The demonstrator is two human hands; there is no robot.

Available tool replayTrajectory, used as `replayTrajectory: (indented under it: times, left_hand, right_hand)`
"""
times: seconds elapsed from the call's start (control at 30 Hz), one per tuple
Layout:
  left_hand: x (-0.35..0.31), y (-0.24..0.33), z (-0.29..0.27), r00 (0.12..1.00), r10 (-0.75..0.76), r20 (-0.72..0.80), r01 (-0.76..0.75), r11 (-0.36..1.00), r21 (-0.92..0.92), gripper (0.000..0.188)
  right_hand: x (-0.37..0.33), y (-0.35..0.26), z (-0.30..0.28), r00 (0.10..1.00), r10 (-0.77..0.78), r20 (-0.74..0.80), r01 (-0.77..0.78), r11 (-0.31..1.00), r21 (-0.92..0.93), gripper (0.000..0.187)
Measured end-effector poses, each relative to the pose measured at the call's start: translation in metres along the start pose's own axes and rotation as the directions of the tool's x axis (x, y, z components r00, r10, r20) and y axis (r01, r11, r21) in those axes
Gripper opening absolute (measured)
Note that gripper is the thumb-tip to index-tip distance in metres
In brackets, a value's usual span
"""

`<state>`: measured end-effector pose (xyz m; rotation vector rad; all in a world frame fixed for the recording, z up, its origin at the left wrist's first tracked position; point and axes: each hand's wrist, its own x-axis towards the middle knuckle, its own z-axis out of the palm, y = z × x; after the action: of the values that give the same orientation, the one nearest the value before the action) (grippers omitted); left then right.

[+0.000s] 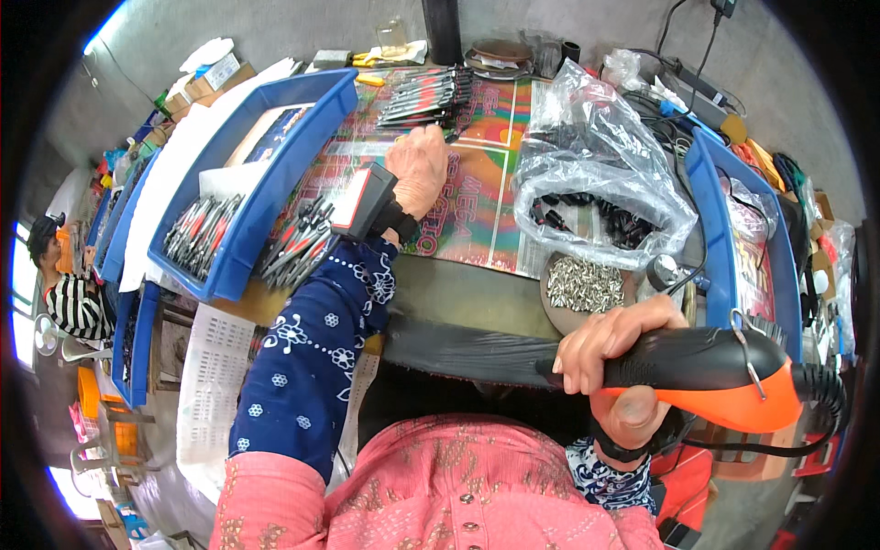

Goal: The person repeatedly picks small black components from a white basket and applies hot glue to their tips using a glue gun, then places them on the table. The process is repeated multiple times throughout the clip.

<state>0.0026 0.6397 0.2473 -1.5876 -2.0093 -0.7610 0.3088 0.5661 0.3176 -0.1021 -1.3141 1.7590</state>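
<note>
My right hand [610,357] is wrapped round a black and orange corded electric screwdriver [706,367]; it lies level by the table's front edge, with a wire hanging loop near its cord end. My left hand [419,165] reaches to the table's far middle, its fingers curled just in front of a stack of slim black, red and silver pen-like pieces [422,96]. What those fingers hold, if anything, is hidden. More such pieces [302,243] lie in a heap beside my left wrist. A round dish of small silver metal parts [585,284] sits near my right hand.
At left stands a long blue bin [240,261] with more pen-like pieces. A clear plastic bag [596,179] with black parts lies right of the middle. Another blue bin [701,170] is at far right, with cables nearby. A person in stripes [78,307] sits far left.
</note>
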Motion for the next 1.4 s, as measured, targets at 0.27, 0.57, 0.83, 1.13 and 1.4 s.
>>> replayTrajectory:
  times: [0.27, 0.57, 0.83, 1.13, 1.4]
  left_hand:
    - [-0.039, 0.055, -0.099, 0.955, -0.173, 0.240, 0.288, 0.726, -0.624, 0.017]
    - [-0.136, 0.088, -0.177, 0.607, -0.167, 0.777, 0.785, -0.027, -0.618, 0.012]
    - [-0.184, 0.101, -0.180, 0.486, -0.135, 0.863, 0.778, -0.383, -0.498, 0.010]
    - [-0.190, 0.107, -0.173, 0.420, -0.170, 0.892, 0.763, -0.465, -0.448, 0.011]
    - [-0.197, 0.109, -0.169, 0.374, -0.211, 0.903, 0.770, -0.472, -0.430, 0.011]
  right_hand:
    - [0.003, 0.005, 0.004, 0.979, -0.116, 0.169, 0.102, 0.991, 0.089, 0.051]
    - [-0.003, -0.008, 0.038, 0.997, -0.016, 0.070, 0.033, 0.969, -0.246, 0.060]
    - [0.004, 0.006, 0.045, 0.969, -0.078, 0.234, 0.120, 0.977, -0.175, 0.065]
    - [0.005, 0.015, 0.056, 0.978, -0.049, 0.204, 0.086, 0.980, -0.179, 0.066]
    - [0.009, 0.026, 0.054, 0.966, -0.037, 0.257, 0.075, 0.988, -0.138, 0.067]
